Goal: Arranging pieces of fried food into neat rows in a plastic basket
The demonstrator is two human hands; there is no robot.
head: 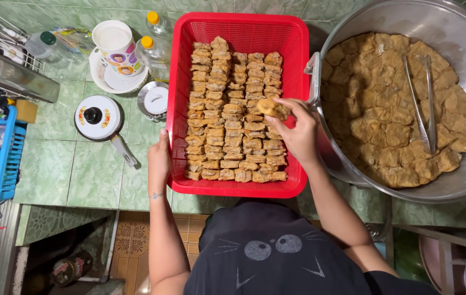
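Two bare hands work at a red basket (293, 41) of browned fried pieces packed in neat rows on the green-tiled desk (69, 169). The left hand (159, 161) rests against the basket's left rim, fingers flat. The right hand (298, 134) hovers over the right-hand rows, fingers pinched around one fried piece (272, 107). Just beside it, metal tongs (421, 104) lie in a big steel pot (462, 33).

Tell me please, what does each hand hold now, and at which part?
The right hand pinches one fried brown piece by its edge, over the red basket. The left hand rests against the basket's left rim.
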